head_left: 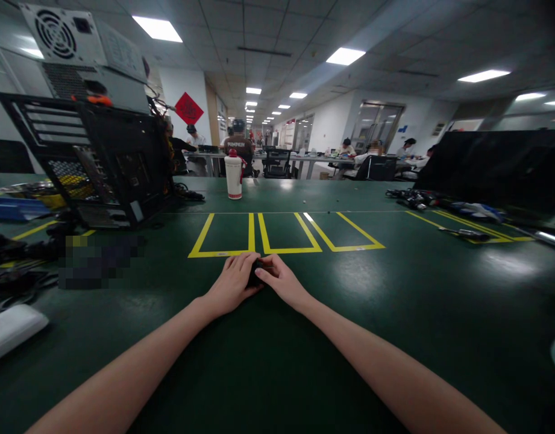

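Note:
A small dark object is held between both hands, low over the green table; its kind I cannot make out because the fingers cover most of it. My left hand is curled around its left side, with the fingers over the top and the thumb underneath. From the right, my right hand closes on it with thumb and fingers. Just beyond the hands, yellow tape outlines mark three boxes on the tabletop.
At the left stands an open black computer case with power supplies stacked on top. A white bottle with a red lid stands behind the tape. Cables and a large black panel are at right; a white object lies near left.

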Motion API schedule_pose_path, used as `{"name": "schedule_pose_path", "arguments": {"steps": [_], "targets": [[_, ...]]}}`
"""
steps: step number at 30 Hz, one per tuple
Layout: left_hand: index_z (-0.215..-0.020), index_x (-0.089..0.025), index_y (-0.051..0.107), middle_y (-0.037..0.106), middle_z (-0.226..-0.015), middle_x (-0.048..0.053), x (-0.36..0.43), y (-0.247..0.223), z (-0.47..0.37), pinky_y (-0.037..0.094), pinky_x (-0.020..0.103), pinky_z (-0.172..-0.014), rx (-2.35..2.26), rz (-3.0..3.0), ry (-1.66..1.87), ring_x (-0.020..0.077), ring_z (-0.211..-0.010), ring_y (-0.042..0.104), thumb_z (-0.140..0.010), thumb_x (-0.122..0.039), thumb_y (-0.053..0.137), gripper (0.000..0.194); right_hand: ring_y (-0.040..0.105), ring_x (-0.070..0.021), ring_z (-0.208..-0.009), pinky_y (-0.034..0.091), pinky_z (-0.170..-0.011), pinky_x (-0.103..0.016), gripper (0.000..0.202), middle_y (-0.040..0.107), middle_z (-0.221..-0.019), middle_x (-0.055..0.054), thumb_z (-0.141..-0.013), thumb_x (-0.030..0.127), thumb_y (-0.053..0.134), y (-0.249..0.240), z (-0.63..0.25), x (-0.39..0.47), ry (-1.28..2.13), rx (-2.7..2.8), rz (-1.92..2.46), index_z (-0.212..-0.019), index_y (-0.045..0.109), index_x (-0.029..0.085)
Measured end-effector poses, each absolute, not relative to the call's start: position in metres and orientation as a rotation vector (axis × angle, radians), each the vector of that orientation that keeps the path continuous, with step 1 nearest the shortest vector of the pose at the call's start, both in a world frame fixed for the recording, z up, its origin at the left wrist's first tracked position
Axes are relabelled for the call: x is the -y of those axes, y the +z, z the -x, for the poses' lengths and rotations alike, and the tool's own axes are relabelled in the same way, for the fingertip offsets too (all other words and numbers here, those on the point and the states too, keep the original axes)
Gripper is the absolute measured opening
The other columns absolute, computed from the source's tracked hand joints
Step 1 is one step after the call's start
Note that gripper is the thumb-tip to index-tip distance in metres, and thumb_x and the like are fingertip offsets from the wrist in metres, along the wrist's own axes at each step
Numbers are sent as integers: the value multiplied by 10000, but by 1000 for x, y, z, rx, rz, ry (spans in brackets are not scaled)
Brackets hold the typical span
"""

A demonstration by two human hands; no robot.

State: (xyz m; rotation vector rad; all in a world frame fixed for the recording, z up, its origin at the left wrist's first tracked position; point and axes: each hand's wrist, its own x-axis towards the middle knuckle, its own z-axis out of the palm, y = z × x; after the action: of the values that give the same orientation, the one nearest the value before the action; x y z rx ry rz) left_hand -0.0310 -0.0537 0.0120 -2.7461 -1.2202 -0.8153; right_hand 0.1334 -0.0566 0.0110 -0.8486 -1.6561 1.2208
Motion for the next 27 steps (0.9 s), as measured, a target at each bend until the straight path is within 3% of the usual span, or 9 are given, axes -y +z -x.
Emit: {"name": "schedule_pose_path", "arguments": {"steps": [16,27], "targets": [[-1220,-211,271,421,-1203,76,63,18,37,288,413,-959,1250,2765,-798,228,-1113,402,-737,-228,589,579,566,-182,-878,507,-715,-339,201,528,-949,-13,-750,318,554,15,-130,60,1284,1667,820,-909,465,231],[-1218,-211,264,428,-1196,83,66,17,44,299,422,-942,1253,2748,-800,241,-1110,411,-734,-229,588,583,544,-173,-951,460,-827,-345,237,547,-999,-30,-754,255,551,16,-122,65,1206,1705,846,-976,481,213]]}}
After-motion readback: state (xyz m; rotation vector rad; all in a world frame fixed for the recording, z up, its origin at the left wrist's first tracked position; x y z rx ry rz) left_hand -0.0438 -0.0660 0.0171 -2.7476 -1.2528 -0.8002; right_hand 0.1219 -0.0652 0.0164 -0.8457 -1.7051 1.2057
